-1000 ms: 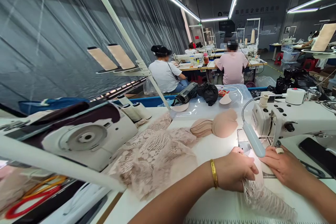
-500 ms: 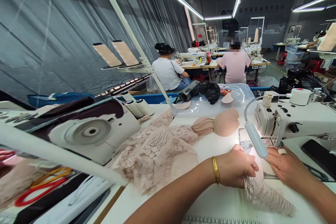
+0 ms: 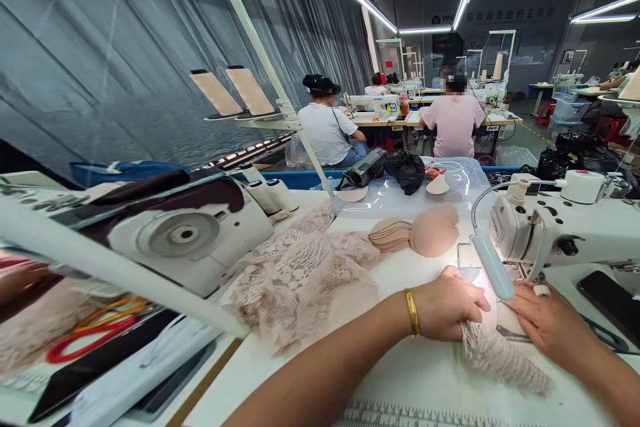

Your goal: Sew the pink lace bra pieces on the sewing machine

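My left hand (image 3: 450,307), with a gold bangle at the wrist, is closed on a piece of beige lace fabric (image 3: 503,357). The lace trails from under my fingers toward the front right. A smooth pale cup piece (image 3: 490,307) shows beside my left fingertips, under the lamp. My right hand (image 3: 550,317) lies flat with its fingers stretched out, close by the presser area of the white sewing machine (image 3: 525,227). A grey tube lamp (image 3: 493,267) on a bendy neck hides the needle and part of the work.
A heap of beige lace (image 3: 305,273) and stacked foam cups (image 3: 434,230) lie left of the machine. At right is a black phone (image 3: 607,300); at the front edge, a ruler strip (image 3: 400,413). A thread stand pole (image 3: 270,67) rises at left. Two people sit ahead.
The view has turned slightly left, so the surroundings sit farther right. My left hand and the lace have shifted a little leftward relative to the machine. Both hands keep much the same pose.
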{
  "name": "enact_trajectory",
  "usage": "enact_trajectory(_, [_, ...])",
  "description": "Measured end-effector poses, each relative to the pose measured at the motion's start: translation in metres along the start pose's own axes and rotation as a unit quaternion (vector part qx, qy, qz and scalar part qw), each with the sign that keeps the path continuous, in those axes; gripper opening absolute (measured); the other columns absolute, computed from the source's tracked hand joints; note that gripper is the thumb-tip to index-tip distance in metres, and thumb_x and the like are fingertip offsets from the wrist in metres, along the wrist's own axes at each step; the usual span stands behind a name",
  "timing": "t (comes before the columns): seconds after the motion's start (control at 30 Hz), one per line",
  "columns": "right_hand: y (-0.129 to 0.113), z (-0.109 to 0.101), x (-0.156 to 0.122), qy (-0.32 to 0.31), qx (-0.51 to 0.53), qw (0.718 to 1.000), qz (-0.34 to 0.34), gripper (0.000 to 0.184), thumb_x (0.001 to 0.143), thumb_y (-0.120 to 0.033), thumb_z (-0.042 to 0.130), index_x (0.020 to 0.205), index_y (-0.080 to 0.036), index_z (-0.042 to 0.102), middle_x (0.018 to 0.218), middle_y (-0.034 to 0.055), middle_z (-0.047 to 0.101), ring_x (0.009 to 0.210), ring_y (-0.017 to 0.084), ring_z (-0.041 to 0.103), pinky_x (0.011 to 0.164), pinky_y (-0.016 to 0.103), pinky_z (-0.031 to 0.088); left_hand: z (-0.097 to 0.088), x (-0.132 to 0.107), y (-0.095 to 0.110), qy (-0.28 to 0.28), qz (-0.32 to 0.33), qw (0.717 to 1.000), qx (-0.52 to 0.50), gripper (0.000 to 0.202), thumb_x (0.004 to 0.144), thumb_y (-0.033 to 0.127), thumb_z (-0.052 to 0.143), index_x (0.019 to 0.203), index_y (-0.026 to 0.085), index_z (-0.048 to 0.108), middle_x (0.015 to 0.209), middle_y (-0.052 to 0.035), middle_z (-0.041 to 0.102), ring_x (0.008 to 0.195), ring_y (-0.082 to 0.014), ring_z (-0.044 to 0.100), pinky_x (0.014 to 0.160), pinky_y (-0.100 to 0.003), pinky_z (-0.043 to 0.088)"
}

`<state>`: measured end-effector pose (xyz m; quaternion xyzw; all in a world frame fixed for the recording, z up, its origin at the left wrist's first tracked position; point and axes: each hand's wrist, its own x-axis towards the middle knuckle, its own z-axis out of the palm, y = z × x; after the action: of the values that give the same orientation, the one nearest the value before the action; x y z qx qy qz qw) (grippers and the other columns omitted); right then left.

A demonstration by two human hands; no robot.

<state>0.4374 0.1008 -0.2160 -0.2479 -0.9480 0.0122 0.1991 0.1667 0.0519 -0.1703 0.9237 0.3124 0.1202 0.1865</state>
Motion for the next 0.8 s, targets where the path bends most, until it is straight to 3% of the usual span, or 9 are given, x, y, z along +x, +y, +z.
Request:
enact_trajectory(0.27, [0.0,-0.005,-0.002,-0.028,0.065,0.996,-0.048,0.038,0.102,-0.01,0.044,0.126,-0.029,0.067,0.108,0.005,0.076,0.1,0.024,0.068,0.088,0.041,0.052,-0.002,0.003,-0.007,0.033,-0.014,0.999,0.023,0.024,0.082,0.012,0.066,0.061,0.016,0.054,0.113,-0.0026,0.078,0.092,-0.0197,0.069,0.087,-0.04,0.031])
enact_trajectory(0.4, [-0.013,-0.023,0.005,-0.074,0.13,0.985,-0.082,0.03,0.104,-0.017,0.05,0.123,-0.031,0.069,0.115,0.0051,0.075,0.098,0.023,0.066,0.081,0.037,0.054,0.002,0.003,-0.009,0.085,0.024,0.996,0.024,0.015,0.077,0.007,0.063,0.069,0.02,0.062,0.106,-0.001,0.08,0.091,-0.0201,0.069,0.089,-0.04,0.03])
enact_trajectory(0.5, [-0.026,-0.036,0.009,-0.106,0.167,0.974,-0.113,0.036,0.102,-0.013,0.049,0.126,-0.033,0.068,0.123,0.0045,0.074,0.106,0.024,0.065,0.088,0.039,0.053,0.004,0.001,-0.006,0.108,0.052,0.99,0.067,0.021,0.071,0.001,0.061,0.067,0.022,0.063,0.09,0.0,0.079,0.084,-0.019,0.067,0.091,-0.039,0.03])
enact_trajectory(0.6, [-0.032,-0.04,0.009,-0.118,0.175,0.97,-0.123,0.037,0.101,-0.011,0.049,0.127,-0.032,0.067,0.123,0.0049,0.073,0.108,0.024,0.064,0.093,0.041,0.052,0.004,0.0,-0.003,0.092,0.042,0.988,0.116,0.021,0.073,0.003,0.06,0.065,0.022,0.061,0.078,-0.0006,0.075,0.078,-0.0181,0.063,0.093,-0.038,0.031])
enact_trajectory(0.8, [-0.023,-0.025,0.001,-0.085,0.164,0.976,-0.119,0.027,0.105,-0.011,0.042,0.116,-0.024,0.063,0.111,0.0068,0.071,0.098,0.024,0.059,0.08,0.039,0.049,0.005,0.003,-0.005,0.055,0.033,0.975,0.211,0.021,0.072,0.0,0.058,0.068,0.021,0.058,0.071,0.001,0.067,0.075,-0.0174,0.059,0.088,-0.038,0.033])
